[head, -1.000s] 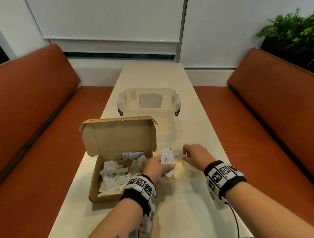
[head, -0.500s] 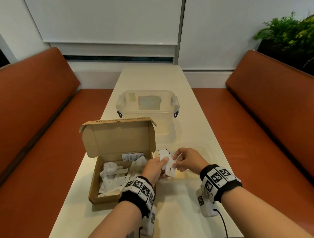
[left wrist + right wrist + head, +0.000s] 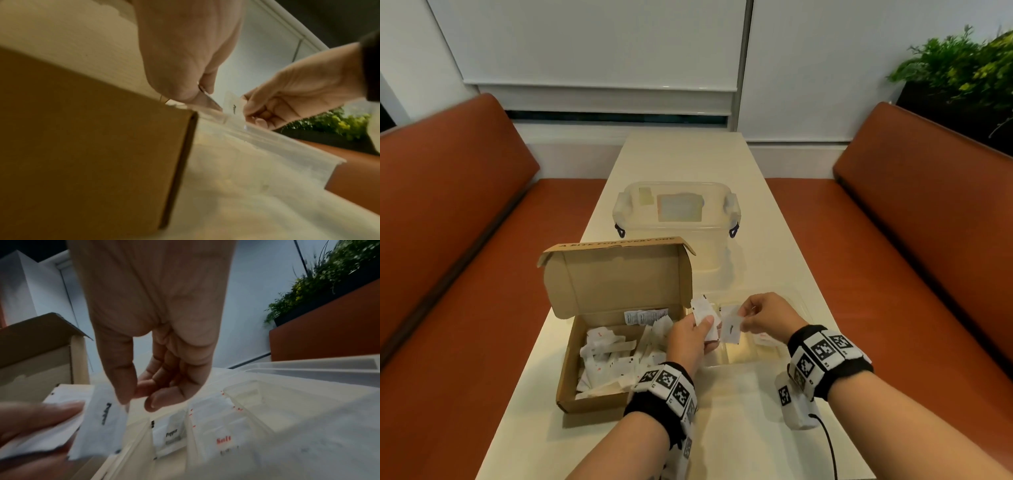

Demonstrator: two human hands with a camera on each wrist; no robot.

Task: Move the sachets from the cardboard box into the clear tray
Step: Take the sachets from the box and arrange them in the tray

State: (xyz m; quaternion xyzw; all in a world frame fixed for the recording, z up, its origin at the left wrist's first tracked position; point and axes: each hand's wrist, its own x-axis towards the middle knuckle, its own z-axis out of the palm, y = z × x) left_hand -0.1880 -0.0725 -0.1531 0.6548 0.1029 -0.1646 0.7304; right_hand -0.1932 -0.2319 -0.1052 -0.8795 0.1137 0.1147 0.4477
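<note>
The right hand (image 3: pixel 763 317) now pinches a pepper sachet (image 3: pixel 731 329) drawn off the bunch of sachets (image 3: pixel 705 317) in the left hand (image 3: pixel 690 337), the two hands a little further apart

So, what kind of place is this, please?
Probably a café or restaurant booth, or an office pantry. Two long orange padded benches face each other across a narrow cream table, a planter of greenery stands behind one bench, and the sachets are pepper and salt.
</note>
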